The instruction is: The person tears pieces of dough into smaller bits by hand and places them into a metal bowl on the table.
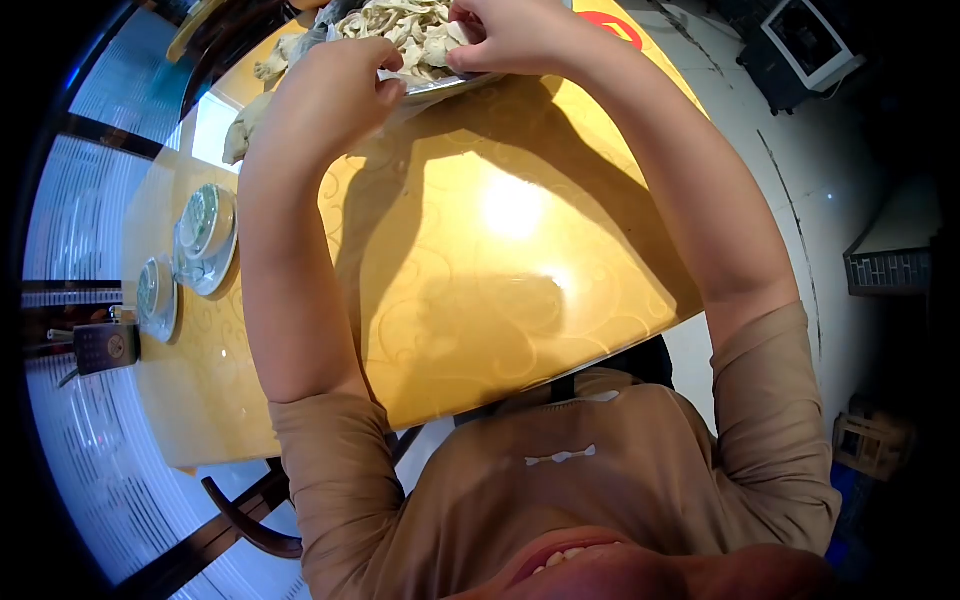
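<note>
Warm, bright light leaves blown-out glare at the middle of the yellow desk (pixel 430 370), with soft-edged arm shadows around it. Bluish light shows through the blinds (pixel 75 220); fisheye distortion bends the view toward black, vignetted edges.

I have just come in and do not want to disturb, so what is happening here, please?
A person at a yellow table is handling pale, curled pieces in a shiny-rimmed container. The left hand is at its near left side; the right hand is over the pieces. Whether either grips one is unclear. More pale pieces lie to the left, and plastic-wrapped dishes stand nearer the person.
</note>
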Tool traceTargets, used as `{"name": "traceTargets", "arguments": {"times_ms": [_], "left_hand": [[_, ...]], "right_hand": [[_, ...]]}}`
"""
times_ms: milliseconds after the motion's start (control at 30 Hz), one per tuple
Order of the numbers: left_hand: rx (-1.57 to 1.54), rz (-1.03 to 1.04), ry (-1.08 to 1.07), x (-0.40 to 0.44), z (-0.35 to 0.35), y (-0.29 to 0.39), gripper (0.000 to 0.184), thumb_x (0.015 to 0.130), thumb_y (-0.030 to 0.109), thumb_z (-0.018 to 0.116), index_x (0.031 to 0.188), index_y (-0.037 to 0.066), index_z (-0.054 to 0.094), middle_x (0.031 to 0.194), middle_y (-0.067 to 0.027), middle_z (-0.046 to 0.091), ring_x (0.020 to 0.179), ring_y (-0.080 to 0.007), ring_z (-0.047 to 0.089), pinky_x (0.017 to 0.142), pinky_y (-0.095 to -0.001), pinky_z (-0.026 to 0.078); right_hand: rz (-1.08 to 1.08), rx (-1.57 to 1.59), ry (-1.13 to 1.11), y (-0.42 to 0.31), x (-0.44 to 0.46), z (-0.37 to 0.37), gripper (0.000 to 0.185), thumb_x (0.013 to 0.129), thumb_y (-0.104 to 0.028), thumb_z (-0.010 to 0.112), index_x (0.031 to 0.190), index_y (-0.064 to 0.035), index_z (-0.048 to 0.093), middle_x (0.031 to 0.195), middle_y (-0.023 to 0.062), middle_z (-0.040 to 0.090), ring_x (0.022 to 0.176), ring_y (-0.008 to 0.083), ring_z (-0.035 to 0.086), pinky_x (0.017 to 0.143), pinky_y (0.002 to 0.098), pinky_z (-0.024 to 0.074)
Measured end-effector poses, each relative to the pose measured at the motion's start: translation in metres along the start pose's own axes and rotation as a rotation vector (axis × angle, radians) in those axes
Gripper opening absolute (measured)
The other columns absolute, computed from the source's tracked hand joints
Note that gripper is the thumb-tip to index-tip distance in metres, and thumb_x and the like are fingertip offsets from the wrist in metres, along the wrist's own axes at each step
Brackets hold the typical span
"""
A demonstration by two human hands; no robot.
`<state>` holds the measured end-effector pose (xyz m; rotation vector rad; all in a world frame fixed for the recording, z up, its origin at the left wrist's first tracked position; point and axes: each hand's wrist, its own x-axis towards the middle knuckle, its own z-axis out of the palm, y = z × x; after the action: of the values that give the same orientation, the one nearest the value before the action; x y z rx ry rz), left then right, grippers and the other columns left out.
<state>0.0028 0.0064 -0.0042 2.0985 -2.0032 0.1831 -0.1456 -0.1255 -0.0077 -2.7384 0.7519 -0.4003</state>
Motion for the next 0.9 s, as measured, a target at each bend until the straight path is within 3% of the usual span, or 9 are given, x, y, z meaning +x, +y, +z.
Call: {"name": "traceTargets", "arguments": {"times_ms": [133, 267, 333, 433, 533, 567, 667, 700, 900], "left_hand": [[0.001, -0.029, 0.009, 0.002, 0.002, 0.000, 0.018, 0.082, 0.015, 0.064, 0.099, 0.007, 0.063, 0.073, -0.0095, 0.062, 0.065, -0.0237, 0.059, 0.061, -0.0339, 0.046], [-0.095, -0.112, 0.075, 0.003, 0.004, 0.001, 0.021, 0.082, 0.016, 0.064, 0.102, 0.007, 0.064, 0.075, -0.0102, 0.063, 0.067, -0.0229, 0.060, 0.062, -0.0328, 0.047], [-0.162, -0.137, 0.168, 0.005, 0.003, 0.002, 0.025, 0.081, 0.017, 0.064, 0.104, 0.007, 0.064, 0.080, -0.0130, 0.066, 0.074, -0.0270, 0.063, 0.067, -0.0368, 0.049], [-0.293, -0.216, 0.218, 0.008, 0.003, 0.006, 0.039, 0.083, 0.016, 0.066, 0.119, 0.005, 0.056, 0.085, -0.0109, 0.067, 0.075, -0.0196, 0.064, 0.064, -0.0312, 0.049], [-0.734, -0.187, 0.287, 0.011, 0.015, -0.003, 0.052, 0.085, 0.017, 0.067, 0.131, 0.008, 0.045, 0.089, -0.0050, 0.065, 0.079, -0.0115, 0.061, 0.063, -0.0223, 0.046], [-0.870, -0.268, 0.209, 0.011, 0.013, -0.005, 0.059, 0.086, 0.016, 0.066, 0.136, 0.005, 0.037, 0.098, -0.0084, 0.063, 0.084, -0.0130, 0.062, 0.064, -0.0201, 0.046], [-1.196, -0.259, 0.237, 0.019, 0.020, 0.002, 0.055, 0.084, 0.017, 0.068, 0.131, 0.001, 0.042, 0.095, -0.0101, 0.064, 0.080, -0.0153, 0.063, 0.063, -0.0252, 0.048], [-1.204, -0.249, 0.217, 0.022, 0.021, 0.004, 0.064, 0.085, 0.016, 0.068, 0.135, -0.003, 0.034, 0.102, -0.0105, 0.061, 0.083, -0.0153, 0.063, 0.064, -0.0221, 0.048], [-1.227, -0.248, 0.268, 0.037, 0.026, 0.002, 0.044, 0.083, 0.011, 0.068, 0.120, -0.002, 0.048, 0.098, -0.0094, 0.060, 0.087, -0.0131, 0.061, 0.069, -0.0234, 0.052]], "right_hand": [[-0.154, 0.167, 0.164, 0.009, 0.006, 0.012, 0.039, 0.070, -0.028, 0.067, 0.097, -0.0007, 0.060, 0.091, 0.0208, 0.064, 0.086, 0.0343, 0.062, 0.076, 0.0397, 0.0496], [-0.014, 0.251, 0.110, 0.015, 0.014, -0.010, 0.038, 0.071, -0.025, 0.067, 0.098, 0.0001, 0.061, 0.091, 0.0188, 0.065, 0.088, 0.0281, 0.063, 0.077, 0.0347, 0.0502], [-0.096, 0.573, 0.004, 0.022, 0.019, -0.018, 0.037, 0.071, -0.023, 0.070, 0.098, 0.0001, 0.062, 0.091, 0.0148, 0.066, 0.088, 0.0236, 0.063, 0.076, 0.0321, 0.0503], [-0.332, 0.808, 0.074, 0.028, 0.022, -0.016, 0.038, 0.071, -0.022, 0.073, 0.100, 0.0000, 0.062, 0.094, 0.0132, 0.065, 0.088, 0.0216, 0.063, 0.075, 0.0316, 0.0504], [-0.346, 0.640, 0.312, 0.033, 0.018, -0.008, 0.039, 0.071, -0.021, 0.075, 0.101, 0.0003, 0.063, 0.100, 0.0147, 0.063, 0.089, 0.0222, 0.063, 0.078, 0.0316, 0.0502], [-0.347, 0.657, 0.285, 0.034, 0.020, -0.006, 0.041, 0.071, -0.020, 0.075, 0.104, -0.0004, 0.061, 0.101, 0.0148, 0.062, 0.090, 0.0225, 0.062, 0.079, 0.0313, 0.0500], [-0.247, 0.744, 0.176, 0.034, 0.020, -0.003, 0.044, 0.071, -0.018, 0.075, 0.108, -0.0014, 0.059, 0.101, 0.0143, 0.062, 0.093, 0.0226, 0.062, 0.081, 0.0317, 0.0498], [-0.328, 0.791, 0.168, 0.034, 0.022, 0.000, 0.045, 0.073, -0.015, 0.074, 0.112, -0.0014, 0.057, 0.101, 0.0133, 0.062, 0.095, 0.0204, 0.061, 0.082, 0.0314, 0.0497], [-0.321, 1.119, 0.105, 0.037, 0.023, 0.010, 0.037, 0.080, -0.013, 0.069, 0.112, 0.0008, 0.057, 0.101, 0.0105, 0.062, 0.091, 0.0151, 0.060, 0.080, 0.0285, 0.0496]]}}
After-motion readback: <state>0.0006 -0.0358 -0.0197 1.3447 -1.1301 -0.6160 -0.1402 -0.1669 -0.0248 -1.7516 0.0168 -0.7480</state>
